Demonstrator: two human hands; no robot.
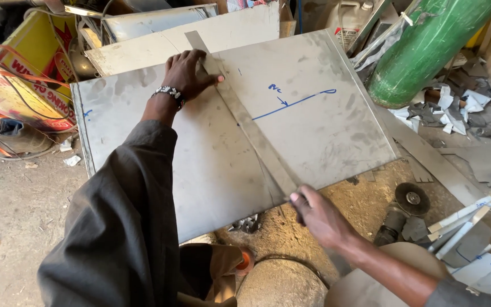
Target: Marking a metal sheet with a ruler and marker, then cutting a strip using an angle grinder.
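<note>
Metal strip (245,119) across steel sheet (325,131), left hand (188,74) pressing top, right hand (319,216) at bottom

Dark grey loose sleeve (123,216) on left arm; black-and-white beaded bracelet (170,92) at wrist.

We have one view, worn on the head, looking steeply down and close over the metal sheet (211,142) on the ground.
</note>
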